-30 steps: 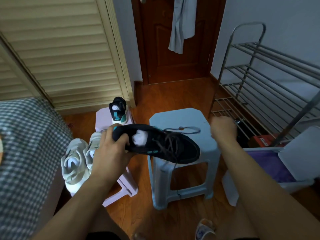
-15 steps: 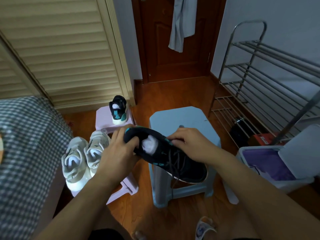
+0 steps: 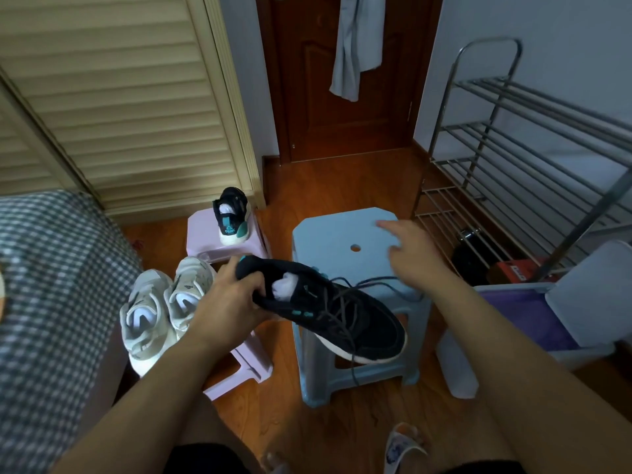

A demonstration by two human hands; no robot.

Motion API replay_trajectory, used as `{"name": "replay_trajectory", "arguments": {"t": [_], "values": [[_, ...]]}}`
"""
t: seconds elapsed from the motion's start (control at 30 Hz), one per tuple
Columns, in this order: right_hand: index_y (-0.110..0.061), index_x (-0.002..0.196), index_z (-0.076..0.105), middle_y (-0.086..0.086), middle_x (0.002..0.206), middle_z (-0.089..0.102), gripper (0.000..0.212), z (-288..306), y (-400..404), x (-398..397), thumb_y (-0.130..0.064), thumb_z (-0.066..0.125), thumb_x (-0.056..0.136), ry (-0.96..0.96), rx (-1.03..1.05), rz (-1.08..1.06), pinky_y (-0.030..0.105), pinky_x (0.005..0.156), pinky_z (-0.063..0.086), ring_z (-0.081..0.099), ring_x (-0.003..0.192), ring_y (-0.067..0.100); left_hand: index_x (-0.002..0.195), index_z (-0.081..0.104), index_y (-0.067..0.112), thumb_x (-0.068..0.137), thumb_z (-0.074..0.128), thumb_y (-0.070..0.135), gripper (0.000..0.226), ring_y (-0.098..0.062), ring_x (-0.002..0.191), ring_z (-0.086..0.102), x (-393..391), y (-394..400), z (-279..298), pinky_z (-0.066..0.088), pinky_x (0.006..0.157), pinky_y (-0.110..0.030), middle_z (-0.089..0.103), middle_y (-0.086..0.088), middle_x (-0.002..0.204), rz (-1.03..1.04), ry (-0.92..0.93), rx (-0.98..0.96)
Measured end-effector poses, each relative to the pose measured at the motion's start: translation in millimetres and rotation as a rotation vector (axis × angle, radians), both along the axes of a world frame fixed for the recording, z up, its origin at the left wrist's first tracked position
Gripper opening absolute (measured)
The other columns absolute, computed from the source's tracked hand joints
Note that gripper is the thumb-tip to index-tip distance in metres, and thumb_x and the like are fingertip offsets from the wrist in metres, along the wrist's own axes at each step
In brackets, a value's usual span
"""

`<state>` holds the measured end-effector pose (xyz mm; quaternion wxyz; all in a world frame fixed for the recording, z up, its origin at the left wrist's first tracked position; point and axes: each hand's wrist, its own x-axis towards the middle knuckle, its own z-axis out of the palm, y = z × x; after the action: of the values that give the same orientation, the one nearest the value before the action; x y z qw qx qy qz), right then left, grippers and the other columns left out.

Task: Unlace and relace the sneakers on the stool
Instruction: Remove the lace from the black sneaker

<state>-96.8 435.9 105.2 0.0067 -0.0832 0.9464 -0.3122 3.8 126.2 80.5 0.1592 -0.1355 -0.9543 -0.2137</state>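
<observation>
One black sneaker (image 3: 328,309) gripped at the heel by left hand (image 3: 232,302), over blue stool (image 3: 342,234). Right hand (image 3: 413,258) blurry above loose lace (image 3: 376,282), fingers' state unclear.

Left hand (image 3: 228,304) holds black sneaker (image 3: 337,313) over blue stool (image 3: 337,234).

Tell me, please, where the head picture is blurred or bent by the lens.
In the head view, the right hand is smeared by motion blur; the left hand and black sneaker look sharper. The wide lens bends the metal shoe rack and louvred door. Light is dim and even.
</observation>
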Motion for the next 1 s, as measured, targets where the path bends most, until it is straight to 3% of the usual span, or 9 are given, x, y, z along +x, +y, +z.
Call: {"name": "replay_trajectory", "arguments": {"t": [0.07, 0.13, 0.3, 0.37, 0.43, 0.53, 0.63, 0.77, 1.0], "values": [[-0.024, 0.139, 0.059, -0.008, 0.141, 0.055, 0.044, 8.8, -27.3, 19.3, -0.005, 0.052, 0.101, -0.057, -0.091, 0.318, 0.022, 0.111, 0.031, 0.043, 0.13, 0.005, 0.079, 0.05, 0.03, 0.065, 0.091, 0.037, 0.044, -0.026, 0.106, 0.051, -1.1, 6.5, -0.8, 0.054, 0.081, -0.045, 0.052, 0.0, 0.116, -0.042, 0.0, -0.016], [-0.022, 0.126, 0.07, -0.006, 0.127, 0.066, 0.029, 0.8, -36.3, 28.8, -0.016, 0.059, 0.1, -0.081, 0.057, 0.461, 0.023, 0.101, 0.039, 0.053, 0.118, 0.007, 0.079, 0.046, 0.036, 0.065, 0.09, 0.037, 0.047, -0.025, 0.107, 0.05, -1.5, 10.0, -0.3, 0.054, 0.08, -0.046, 0.05, 0.002, 0.117, -0.04, -0.007, 0.0], [-0.018, 0.103, 0.075, 0.001, 0.098, 0.07, 0.016, -8.1, -24.4, 18.6, -0.018, 0.06, 0.098, 0.019, 0.159, 0.266, 0.03, 0.076, 0.045, 0.064, 0.097, 0.022, 0.077, 0.047, 0.036, 0.065, 0.09, 0.037, 0.045, -0.021, 0.109, 0.049, 3.9, 13.4, 2.1, 0.054, 0.084, -0.042, 0.048, 0.006, 0.119, -0.034, -0.067, 0.035], [-0.013, 0.108, 0.072, 0.01, 0.102, 0.068, 0.02, -7.2, -4.6, -2.7, -0.016, 0.054, 0.1, 0.079, 0.132, -0.14, 0.033, 0.076, 0.045, 0.062, 0.1, 0.032, 0.075, 0.048, 0.036, 0.064, 0.092, 0.034, 0.046, -0.018, 0.109, 0.048, 7.7, 15.1, 4.4, 0.053, 0.085, -0.036, 0.048, 0.008, 0.119, -0.002, -0.102, 0.071], [-0.012, 0.121, 0.069, 0.017, 0.12, 0.065, 0.027, -7.4, 17.0, -16.5, -0.022, 0.052, 0.102, 0.069, 0.172, -0.288, 0.038, 0.089, 0.046, 0.057, 0.112, 0.038, 0.073, 0.05, 0.036, 0.063, 0.094, 0.029, 0.046, -0.016, 0.106, 0.048, 10.2, 14.3, 3.5, 0.049, 0.082, -0.028, 0.048, 0.008, 0.116, 0.046, -0.129, 0.111], [-0.015, 0.137, 0.058, 0.012, 0.131, 0.056, 0.037, -0.7, 8.0, -7.4, -0.027, 0.052, 0.102, 0.075, 0.145, -0.125, 0.041, 0.1, 0.041, 0.049, 0.122, 0.032, 0.074, 0.052, 0.033, 0.065, 0.092, 0.032, 0.041, -0.016, 0.099, 0.048, 9.1, 11.0, 1.8, 0.041, 0.071, -0.021, 0.046, 0.006, 0.115, 0.206, -0.216, 0.144], [-0.025, 0.101, 0.069, -0.004, 0.097, 0.06, 0.009, 12.5, -26.5, 29.9, -0.021, 0.063, 0.095, 0.209, -0.134, 0.054, 0.028, 0.076, 0.044, 0.058, 0.089, 0.014, 0.077, 0.055, 0.03, 0.067, 0.09, 0.039, 0.038, -0.013, 0.088, 0.05, 5.2, 12.1, 2.8, 0.045, 0.066, -0.027, 0.047, 0.002, 0.111, 0.352, -0.271, 0.169], [-0.022, 0.097, 0.073, -0.008, 0.091, 0.054, 0.007, 14.9, -47.9, 58.3, -0.019, 0.07, 0.092, 0.232, -0.076, 0.299, 0.028, 0.078, 0.046, 0.052, 0.086, 0.011, 0.077, 0.056, 0.029, 0.069, 0.089, 0.041, 0.037, -0.014, 0.086, 0.051, 4.2, 21.8, 9.6, 0.046, 0.065, -0.029, 0.045, 0.004, 0.104, 0.38, -0.249, 0.178], [-0.019, 0.088, 0.075, -0.01, 0.082, 0.055, 0.009, 11.0, -67.4, 65.8, -0.028, 0.072, 0.09, 0.272, -0.139, -0.024, 0.024, 0.071, 0.043, 0.054, 0.077, 0.009, 0.095, 0.061, 0.023, 0.073, 0.077, 0.063, 0.048, -0.029, 0.107, 0.048, 14.1, 47.0, 10.3, 0.056, 0.069, -0.045, 0.044, -0.002, 0.116, 0.529, 0.006, -0.011]]}}
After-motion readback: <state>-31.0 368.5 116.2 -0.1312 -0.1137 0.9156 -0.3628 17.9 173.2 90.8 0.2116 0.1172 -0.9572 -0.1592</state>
